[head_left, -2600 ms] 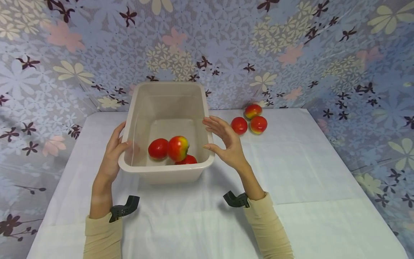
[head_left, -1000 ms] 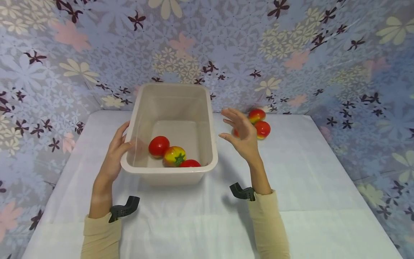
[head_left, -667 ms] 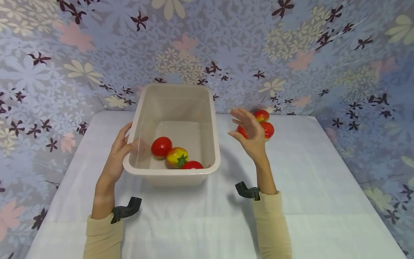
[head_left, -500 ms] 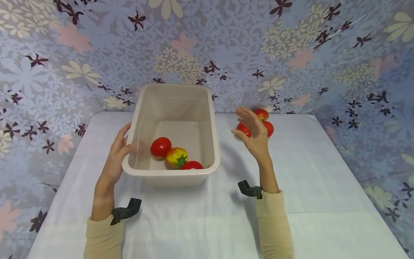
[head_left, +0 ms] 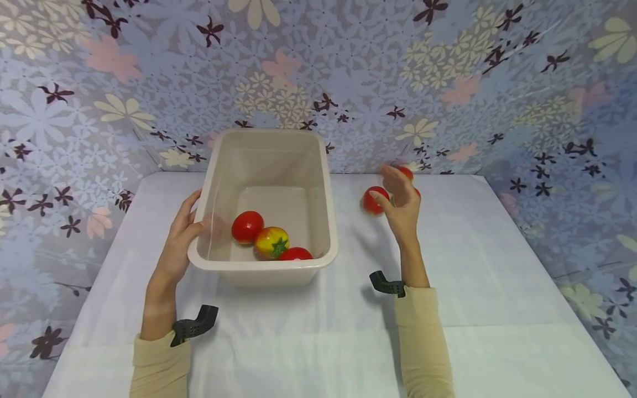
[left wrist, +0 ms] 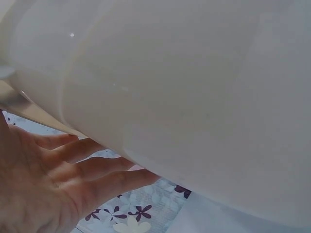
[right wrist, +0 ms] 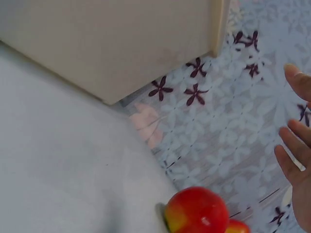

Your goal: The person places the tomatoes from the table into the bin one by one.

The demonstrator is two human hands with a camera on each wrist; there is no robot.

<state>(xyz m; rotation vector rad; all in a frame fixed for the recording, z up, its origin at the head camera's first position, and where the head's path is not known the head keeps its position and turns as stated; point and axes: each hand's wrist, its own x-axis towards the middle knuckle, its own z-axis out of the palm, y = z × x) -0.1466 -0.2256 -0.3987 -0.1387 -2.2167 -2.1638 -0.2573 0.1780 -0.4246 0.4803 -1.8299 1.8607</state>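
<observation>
In the head view my left hand (head_left: 179, 237) grips the left wall of a beige plastic bin (head_left: 328, 221), thumb inside the rim and fingers outside. The left wrist view shows those fingers (left wrist: 116, 182) against the bin's outer wall. Three tomatoes lie on the bin floor: a red tomato (head_left: 247, 227), a yellow-red tomato (head_left: 269, 243) with a green calyx, and another red tomato (head_left: 296, 254) partly behind the front rim. My right hand (head_left: 404, 207) hovers with spread fingers over three tomatoes at the back right. It partly covers them; the nearest tomato (head_left: 373, 200) shows beside the thumb.
A white cloth covers the table (head_left: 478, 265). Flowered fabric (head_left: 358, 83) hangs behind and at both sides. A black camera mount (head_left: 194, 325) is on the left wrist, another camera mount (head_left: 387, 284) on the right.
My right hand has left the bin's right side and moved right, over the tomatoes at the back. In the bin, the yellow-red tomato has rolled, showing its calyx. My left hand keeps its grip.
</observation>
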